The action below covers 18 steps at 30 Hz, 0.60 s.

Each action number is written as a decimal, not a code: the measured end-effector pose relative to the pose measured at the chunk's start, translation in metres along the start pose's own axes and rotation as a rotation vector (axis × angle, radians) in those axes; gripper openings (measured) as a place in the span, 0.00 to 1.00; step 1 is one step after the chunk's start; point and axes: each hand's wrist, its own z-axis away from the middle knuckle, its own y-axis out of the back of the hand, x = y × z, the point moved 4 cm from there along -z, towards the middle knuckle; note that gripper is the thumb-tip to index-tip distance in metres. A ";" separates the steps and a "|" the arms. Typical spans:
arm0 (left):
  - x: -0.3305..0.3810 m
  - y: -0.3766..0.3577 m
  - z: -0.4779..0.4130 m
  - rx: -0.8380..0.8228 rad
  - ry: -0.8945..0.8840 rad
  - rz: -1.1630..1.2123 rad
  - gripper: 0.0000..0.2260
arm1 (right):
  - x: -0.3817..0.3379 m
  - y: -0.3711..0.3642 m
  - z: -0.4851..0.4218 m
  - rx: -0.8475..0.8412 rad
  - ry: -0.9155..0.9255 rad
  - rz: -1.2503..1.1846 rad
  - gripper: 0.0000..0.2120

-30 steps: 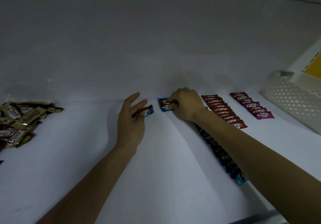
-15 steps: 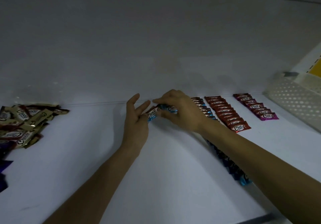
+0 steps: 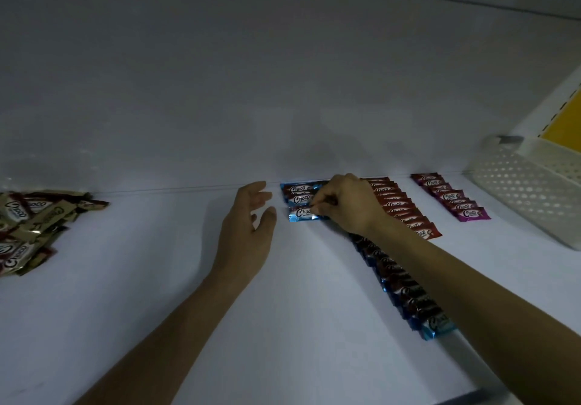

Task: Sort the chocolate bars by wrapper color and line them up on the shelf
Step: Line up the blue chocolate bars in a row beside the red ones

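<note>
Three blue-wrapped chocolate bars lie stacked in a short column at the back of the white shelf (image 3: 157, 279); the nearest one (image 3: 303, 214) is pinched at its right end by my right hand (image 3: 349, 205). My left hand (image 3: 248, 231) hovers just left of that bar, fingers relaxed and holding nothing. A long row of blue bars (image 3: 405, 291) runs toward the front under my right forearm. Further right lie a row of red bars (image 3: 405, 213) and a row of purple bars (image 3: 452, 200). A loose pile of gold bars (image 3: 28, 228) sits at the far left.
A white perforated basket (image 3: 522, 184) stands at the right end of the shelf, with a yellow panel (image 3: 566, 121) behind it. The shelf's back wall (image 3: 283, 74) rises right behind the bars. The front edge shows at the bottom right.
The blue bar passed from my left hand to my right hand, which set it down as the third bar of the short blue column. My left hand let go and drew back a little.
</note>
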 end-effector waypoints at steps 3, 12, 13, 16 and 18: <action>-0.003 0.002 -0.002 0.034 -0.004 0.002 0.16 | -0.004 -0.001 -0.006 0.039 0.015 0.111 0.08; -0.007 0.003 -0.006 0.048 -0.005 -0.048 0.15 | -0.005 -0.004 -0.012 0.084 0.085 0.195 0.08; -0.007 0.003 -0.006 0.044 -0.009 -0.061 0.15 | -0.006 -0.003 -0.011 0.093 0.080 0.183 0.08; -0.008 0.001 -0.006 0.018 -0.028 -0.115 0.16 | -0.009 0.004 0.000 0.155 0.038 0.095 0.07; -0.006 0.001 -0.004 0.018 -0.063 -0.158 0.16 | -0.018 0.007 0.014 0.204 -0.003 -0.026 0.05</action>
